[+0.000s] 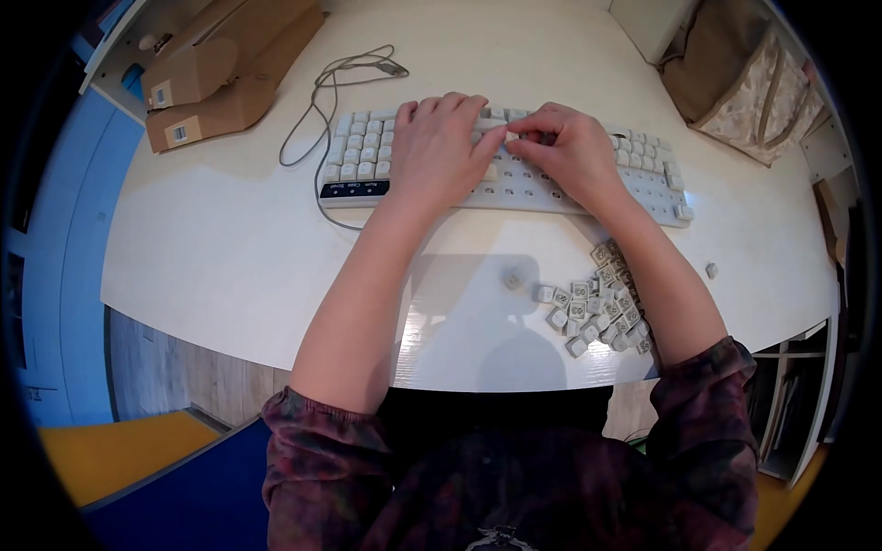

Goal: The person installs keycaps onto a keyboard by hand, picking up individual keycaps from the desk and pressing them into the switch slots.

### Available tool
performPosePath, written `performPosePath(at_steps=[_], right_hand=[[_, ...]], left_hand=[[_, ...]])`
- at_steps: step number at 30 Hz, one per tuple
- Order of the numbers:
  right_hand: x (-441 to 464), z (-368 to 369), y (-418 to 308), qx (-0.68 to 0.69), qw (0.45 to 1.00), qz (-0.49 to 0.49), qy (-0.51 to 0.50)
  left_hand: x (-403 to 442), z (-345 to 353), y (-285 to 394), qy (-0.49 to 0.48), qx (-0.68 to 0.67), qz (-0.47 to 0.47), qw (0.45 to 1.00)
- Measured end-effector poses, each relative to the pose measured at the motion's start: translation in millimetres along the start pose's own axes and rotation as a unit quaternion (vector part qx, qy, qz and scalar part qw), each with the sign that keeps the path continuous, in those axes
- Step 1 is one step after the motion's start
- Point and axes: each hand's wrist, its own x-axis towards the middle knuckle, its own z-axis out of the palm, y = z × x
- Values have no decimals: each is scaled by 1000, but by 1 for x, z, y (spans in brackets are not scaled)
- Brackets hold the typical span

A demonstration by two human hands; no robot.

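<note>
A white keyboard (pixel 514 196) lies across the desk, turned so the lettering on its dark indicator strip (pixel 355 189) reads upside down. Its left part carries keycaps; bare key stems show in the middle and toward the right. My left hand (pixel 439 151) rests over the keyboard with its fingers stretched out. Just right of it, my right hand (pixel 574 156) has thumb and forefinger pinched together low over the keys, close to my left thumb. Whatever sits between those fingertips is too small to make out. Loose keycaps (pixel 597 312) lie piled below my right forearm.
A single keycap (pixel 513 279) lies left of the pile, another small piece (pixel 712 270) to its right. The keyboard's cable (pixel 322 87) loops behind on the left. Brown cardboard (pixel 220 73) stands at the back left, a brown bag (pixel 726 83) at the back right.
</note>
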Motion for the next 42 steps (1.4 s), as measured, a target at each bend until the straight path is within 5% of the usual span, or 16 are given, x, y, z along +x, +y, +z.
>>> performPosePath(at_steps=[32,42], right_hand=[[1,-1,12,120,993,-16,-13],[1,0,9,19,999,-30,5]], left_hand=[[2,3,0,-7,-11,-33,999],[2,3,2,2,1,-25,1000]])
